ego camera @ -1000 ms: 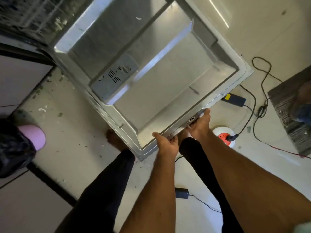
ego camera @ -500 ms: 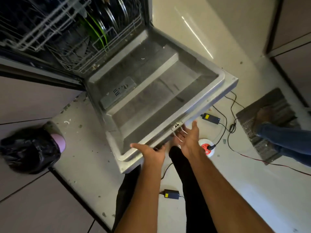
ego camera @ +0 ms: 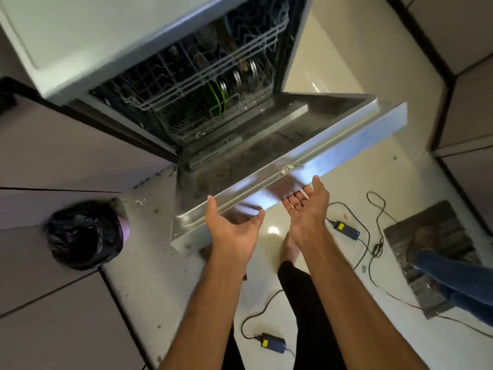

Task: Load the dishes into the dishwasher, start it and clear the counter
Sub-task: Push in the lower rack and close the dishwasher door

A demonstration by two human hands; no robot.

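Observation:
The dishwasher door (ego camera: 306, 166) stands partly raised, its steel top edge facing me. My left hand (ego camera: 232, 228) is palm-up under the door's near-left edge, fingers spread and thumb against the steel. My right hand (ego camera: 306, 206) is palm-up too, fingertips touching the underside of the edge near the latch (ego camera: 286, 169). Neither hand grips anything. Inside the dishwasher, the lower rack (ego camera: 213, 113) holds green plates (ego camera: 217, 98) and steel plates (ego camera: 237, 78) standing on edge. The upper rack (ego camera: 250, 41) shows above them.
A bin with a black bag (ego camera: 85, 233) stands on the floor at the left. Cables and power adapters (ego camera: 272, 343) lie on the floor by my feet. Another person's leg (ego camera: 453, 276) stands on a mat (ego camera: 426, 236) at the right. Cabinet fronts (ego camera: 53, 145) flank the dishwasher.
The door has swung up from flat to partly raised. My hands went from gripping its front edge to open palms under it. My view has tilted up, showing the racks.

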